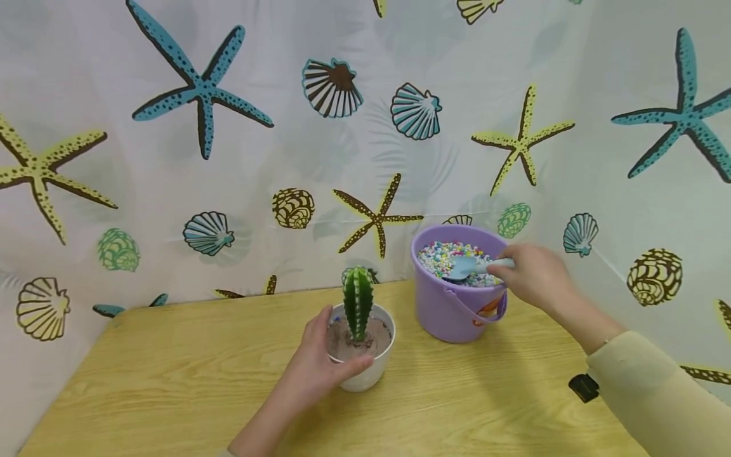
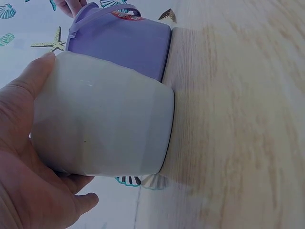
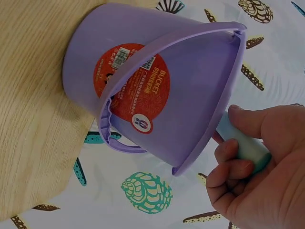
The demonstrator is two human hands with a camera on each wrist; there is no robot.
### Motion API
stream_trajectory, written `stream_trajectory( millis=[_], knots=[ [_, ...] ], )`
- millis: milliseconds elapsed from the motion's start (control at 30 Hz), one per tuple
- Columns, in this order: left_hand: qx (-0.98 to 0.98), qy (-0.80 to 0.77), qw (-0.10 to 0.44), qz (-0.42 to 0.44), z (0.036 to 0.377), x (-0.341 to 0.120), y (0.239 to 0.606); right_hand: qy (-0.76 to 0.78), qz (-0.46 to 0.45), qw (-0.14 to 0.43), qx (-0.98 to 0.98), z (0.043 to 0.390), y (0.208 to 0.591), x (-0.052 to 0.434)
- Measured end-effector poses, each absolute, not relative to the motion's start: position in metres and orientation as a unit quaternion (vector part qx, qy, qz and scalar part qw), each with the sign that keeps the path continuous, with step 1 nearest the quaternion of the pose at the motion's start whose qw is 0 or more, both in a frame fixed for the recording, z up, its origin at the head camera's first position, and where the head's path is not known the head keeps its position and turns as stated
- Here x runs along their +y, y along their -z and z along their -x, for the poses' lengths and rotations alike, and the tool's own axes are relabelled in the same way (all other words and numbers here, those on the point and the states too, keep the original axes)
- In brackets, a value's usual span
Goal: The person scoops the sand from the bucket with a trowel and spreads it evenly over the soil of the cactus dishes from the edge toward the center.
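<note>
Near the middle of the light wooden desk (image 1: 171,381) stands a white ceramic pot (image 1: 365,374) holding brownish soil and an upright green ribbed cactus (image 1: 358,301). The left hand (image 1: 311,371) grips this pot, thumb on one side of the wall and fingers curled around the other. Just beside it, toward the far right edge, sits a purple plastic bucket (image 1: 451,314) filled with multicoloured pebbles (image 1: 442,254). The right hand (image 1: 533,276) closes around the handle of a pale blue scoop (image 1: 465,266), whose blade rests on the pebbles inside the bucket.
</note>
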State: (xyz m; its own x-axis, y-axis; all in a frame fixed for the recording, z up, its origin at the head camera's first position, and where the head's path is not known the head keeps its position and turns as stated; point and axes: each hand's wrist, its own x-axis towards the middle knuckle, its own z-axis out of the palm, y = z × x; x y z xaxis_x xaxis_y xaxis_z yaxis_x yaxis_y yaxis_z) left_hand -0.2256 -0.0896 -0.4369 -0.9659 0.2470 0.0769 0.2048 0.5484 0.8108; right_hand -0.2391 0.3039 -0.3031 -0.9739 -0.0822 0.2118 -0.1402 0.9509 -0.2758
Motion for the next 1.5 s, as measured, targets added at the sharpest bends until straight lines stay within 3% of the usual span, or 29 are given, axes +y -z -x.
stream_trajectory(
  millis=[400,767,1500],
  knots=[
    [0.872,-0.472,0.025,-0.127,0.221,-0.088,0.437,-0.184,-0.047,0.092,-0.977,0.248,0.317,0.301],
    [0.873,-0.472,0.030,-0.115,0.222,-0.089,0.439,-0.222,-0.011,0.041,-0.974,0.254,0.316,0.301],
    [0.876,-0.467,0.017,-0.117,0.223,-0.090,0.436,-0.256,-0.006,0.107,-0.961,0.248,0.329,0.298]
  ],
)
